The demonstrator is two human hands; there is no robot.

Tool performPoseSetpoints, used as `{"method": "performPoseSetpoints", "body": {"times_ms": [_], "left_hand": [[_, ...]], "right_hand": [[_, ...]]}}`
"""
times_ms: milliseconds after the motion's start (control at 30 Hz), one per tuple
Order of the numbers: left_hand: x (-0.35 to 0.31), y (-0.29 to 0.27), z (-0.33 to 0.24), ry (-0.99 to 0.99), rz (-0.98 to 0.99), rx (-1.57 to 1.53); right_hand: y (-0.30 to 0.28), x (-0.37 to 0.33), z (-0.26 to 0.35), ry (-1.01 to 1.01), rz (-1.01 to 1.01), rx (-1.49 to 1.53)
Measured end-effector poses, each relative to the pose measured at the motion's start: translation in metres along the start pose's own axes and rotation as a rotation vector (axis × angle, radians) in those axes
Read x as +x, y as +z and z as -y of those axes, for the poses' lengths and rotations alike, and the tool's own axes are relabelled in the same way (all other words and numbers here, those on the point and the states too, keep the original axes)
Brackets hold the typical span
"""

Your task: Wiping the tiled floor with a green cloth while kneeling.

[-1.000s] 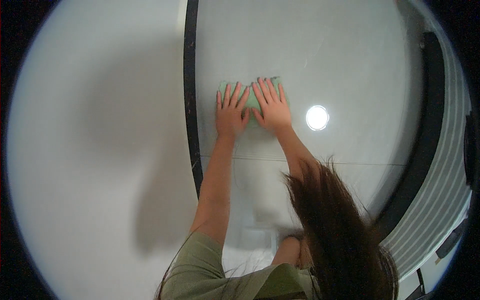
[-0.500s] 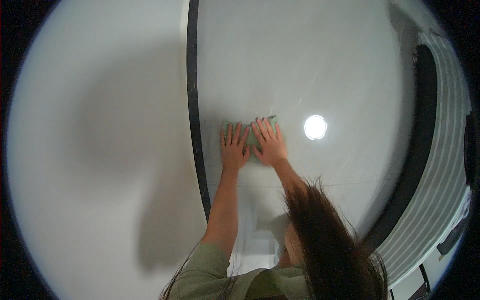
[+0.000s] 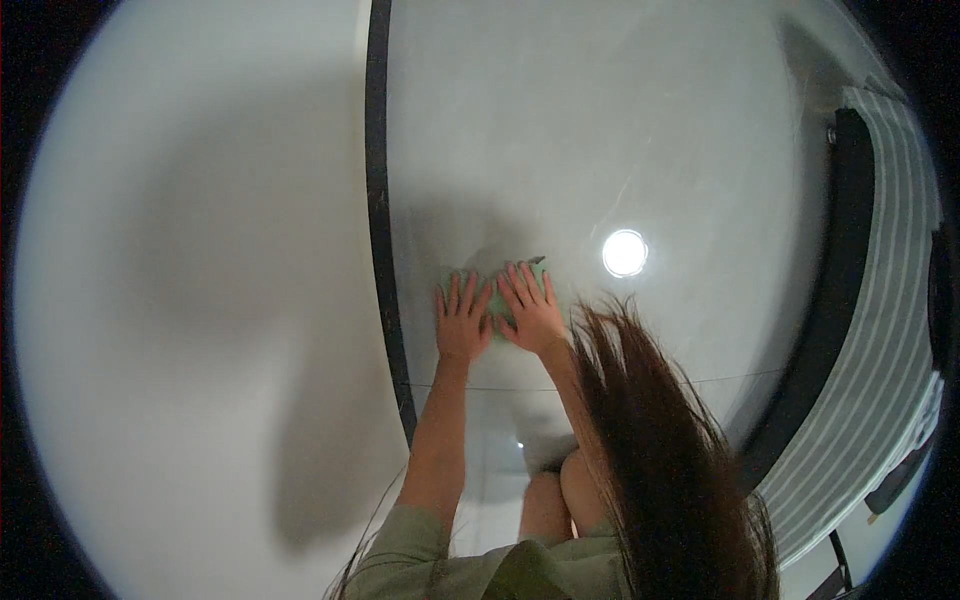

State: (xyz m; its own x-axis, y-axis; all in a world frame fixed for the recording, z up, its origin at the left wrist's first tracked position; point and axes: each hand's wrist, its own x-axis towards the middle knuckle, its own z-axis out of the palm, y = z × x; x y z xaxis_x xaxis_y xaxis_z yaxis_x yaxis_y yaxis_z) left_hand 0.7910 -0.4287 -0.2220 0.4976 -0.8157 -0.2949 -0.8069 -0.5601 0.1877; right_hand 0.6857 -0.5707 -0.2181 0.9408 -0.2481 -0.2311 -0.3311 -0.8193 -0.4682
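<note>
A light green cloth [image 3: 496, 308] lies on the glossy grey tiled floor [image 3: 560, 130]. My left hand [image 3: 464, 322] rests palm down on its left part, fingers spread and pointing away from me. Beside it, my right hand [image 3: 534, 315] presses flat on the right part, its fingers also apart. Both arms reach forward, nearly straight. Most of the cloth is hidden under my palms; green shows between the hands and around the fingertips.
A black skirting strip [image 3: 377, 180] runs along the white wall [image 3: 200, 230] at left. To the right stands a low black bed-like base [image 3: 850, 200] with a grey-striped cover [image 3: 900, 230]. Long dark hair [image 3: 680, 480] hangs over my right arm. A round lamp reflection [image 3: 625, 253] shines on the floor.
Both hands and the cloth have slid back toward me along the floor. My bent knees now show below them, and the hair hangs farther forward over my right forearm.
</note>
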Motion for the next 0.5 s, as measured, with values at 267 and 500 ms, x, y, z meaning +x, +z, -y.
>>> {"method": "performPoseSetpoints", "body": {"times_ms": [267,500], "left_hand": [[-0.006,0.012,-0.001,0.041,-0.139,-0.051],[-0.003,-0.012,-0.01,0.045,-0.282,-0.042]], "right_hand": [[0.011,-0.008,0.001,0.018,-0.04,0.006],[-0.013,-0.007,0.01,-0.033,-0.161,-0.013]]}}
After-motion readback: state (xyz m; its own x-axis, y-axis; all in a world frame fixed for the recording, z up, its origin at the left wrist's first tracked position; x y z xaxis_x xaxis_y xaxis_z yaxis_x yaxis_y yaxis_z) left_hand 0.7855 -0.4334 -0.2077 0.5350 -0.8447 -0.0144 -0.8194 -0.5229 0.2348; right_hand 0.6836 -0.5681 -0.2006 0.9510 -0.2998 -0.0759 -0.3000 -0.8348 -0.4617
